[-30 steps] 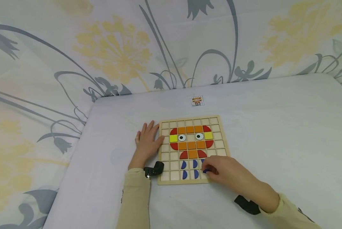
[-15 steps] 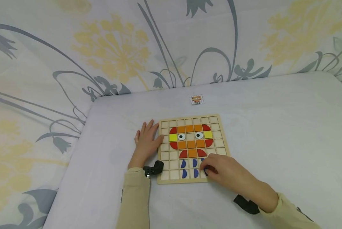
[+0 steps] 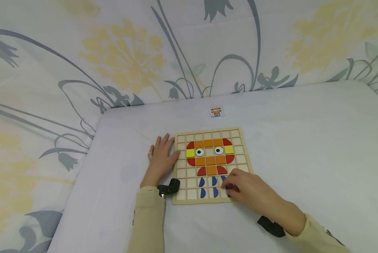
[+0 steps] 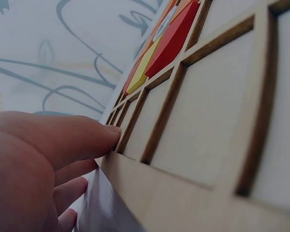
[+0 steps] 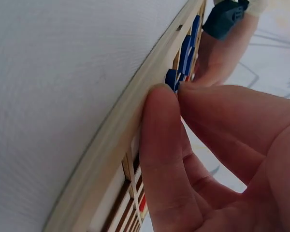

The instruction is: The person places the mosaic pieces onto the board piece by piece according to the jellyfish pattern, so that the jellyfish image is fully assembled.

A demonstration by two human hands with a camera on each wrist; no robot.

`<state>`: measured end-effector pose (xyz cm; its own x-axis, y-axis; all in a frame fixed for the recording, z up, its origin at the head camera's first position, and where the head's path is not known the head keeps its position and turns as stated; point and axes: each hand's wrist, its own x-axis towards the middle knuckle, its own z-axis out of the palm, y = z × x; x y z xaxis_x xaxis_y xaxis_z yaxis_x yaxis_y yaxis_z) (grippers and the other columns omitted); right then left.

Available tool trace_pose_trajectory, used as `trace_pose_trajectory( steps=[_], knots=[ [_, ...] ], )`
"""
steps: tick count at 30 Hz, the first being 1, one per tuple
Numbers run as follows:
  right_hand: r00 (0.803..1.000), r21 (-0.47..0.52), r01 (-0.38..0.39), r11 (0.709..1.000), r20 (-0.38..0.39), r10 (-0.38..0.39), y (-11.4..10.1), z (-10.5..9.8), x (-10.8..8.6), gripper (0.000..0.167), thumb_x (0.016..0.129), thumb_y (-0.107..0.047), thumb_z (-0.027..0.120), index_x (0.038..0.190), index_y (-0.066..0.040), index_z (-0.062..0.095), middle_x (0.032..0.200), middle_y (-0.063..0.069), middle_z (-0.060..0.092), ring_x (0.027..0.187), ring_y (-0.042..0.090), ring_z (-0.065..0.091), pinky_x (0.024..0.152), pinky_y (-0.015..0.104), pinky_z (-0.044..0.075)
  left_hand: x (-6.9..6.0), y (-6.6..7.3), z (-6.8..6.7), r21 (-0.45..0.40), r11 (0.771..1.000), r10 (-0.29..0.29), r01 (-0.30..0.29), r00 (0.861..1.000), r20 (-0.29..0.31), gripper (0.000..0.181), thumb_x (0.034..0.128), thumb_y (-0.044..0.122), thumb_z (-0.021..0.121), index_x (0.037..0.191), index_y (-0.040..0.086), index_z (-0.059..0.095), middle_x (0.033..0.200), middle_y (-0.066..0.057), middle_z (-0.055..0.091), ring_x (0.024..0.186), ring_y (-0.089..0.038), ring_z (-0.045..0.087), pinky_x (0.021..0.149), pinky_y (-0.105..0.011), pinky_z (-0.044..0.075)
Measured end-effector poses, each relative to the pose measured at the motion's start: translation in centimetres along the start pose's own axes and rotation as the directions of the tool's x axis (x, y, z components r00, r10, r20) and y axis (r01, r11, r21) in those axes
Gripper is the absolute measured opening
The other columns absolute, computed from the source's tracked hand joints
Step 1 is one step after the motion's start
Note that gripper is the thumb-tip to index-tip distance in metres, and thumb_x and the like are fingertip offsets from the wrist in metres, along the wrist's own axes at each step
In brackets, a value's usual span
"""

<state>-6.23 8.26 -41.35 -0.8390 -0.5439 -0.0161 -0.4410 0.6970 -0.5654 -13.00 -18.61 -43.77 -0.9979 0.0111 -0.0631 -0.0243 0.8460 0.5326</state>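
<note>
A wooden grid board lies on the white-covered surface, with orange squares, red quarter-rounds, yellow squares, two eye pieces and several blue half-round pieces in its cells. My left hand rests at the board's left side, its thumb on the rim and the other fingers extended beside it. Over the bottom row towards the right, my right hand pinches a blue half-round piece between thumb and finger. That piece is mostly hidden by the fingertips, and the hand covers the board's lower right corner.
A small picture card showing a gridded figure lies beyond the board. Behind the surface hangs a flower-patterned cloth. Black wrist straps sit on both wrists.
The blue piece in my right fingers has turned from lying crosswise to more upright, low over its cell. My left hand stays in place at the board's side.
</note>
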Motion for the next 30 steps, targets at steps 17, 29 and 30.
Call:
trace_pose_trajectory(
  steps=[17, 29, 30],
  knots=[
    [0.995, -0.044, 0.087, 0.995, 0.060, -0.085, -0.1, 0.0, 0.4, 0.020, 0.074, -0.018, 0.072, 0.093, -0.018, 0.067, 0.084, -0.010, 0.051, 0.069, 0.005, 0.046, 0.062, 0.018, 0.044, -0.2, -0.2, -0.6, -0.012, 1.000, -0.004, 0.004, 1.000, -0.009, 0.054, 0.0884, 0.031, 0.048, 0.138, 0.014, 0.035, 0.147, -0.005, 0.018, 0.135, -0.025, 0.002, 0.102, -0.049, -0.002],
    [0.996, -0.076, 0.074, 0.994, 0.048, -0.071, 0.2, 0.2, -0.6, 0.019, 0.073, -0.017, 0.073, 0.091, -0.020, 0.068, 0.083, -0.009, 0.048, 0.065, 0.004, 0.045, 0.057, 0.015, 0.043, -0.6, -0.1, 0.7, -0.010, 1.000, -0.022, 0.022, 1.000, 0.008, 0.054, 0.0882, 0.033, 0.048, 0.137, 0.015, 0.036, 0.147, -0.004, 0.019, 0.135, -0.025, 0.003, 0.102, -0.048, -0.001],
    [0.997, -0.077, 0.066, 0.995, 0.044, -0.062, 0.4, 0.2, -0.9, 0.018, 0.073, -0.017, 0.073, 0.090, -0.020, 0.068, 0.082, -0.010, 0.047, 0.065, 0.003, 0.044, 0.057, 0.015, 0.042, -0.6, 0.0, 1.1, -0.015, 1.000, -0.022, 0.022, 1.000, 0.018, 0.054, 0.0882, 0.033, 0.048, 0.137, 0.015, 0.036, 0.147, -0.004, 0.019, 0.135, -0.025, 0.003, 0.102, -0.049, 0.000]
  ],
)
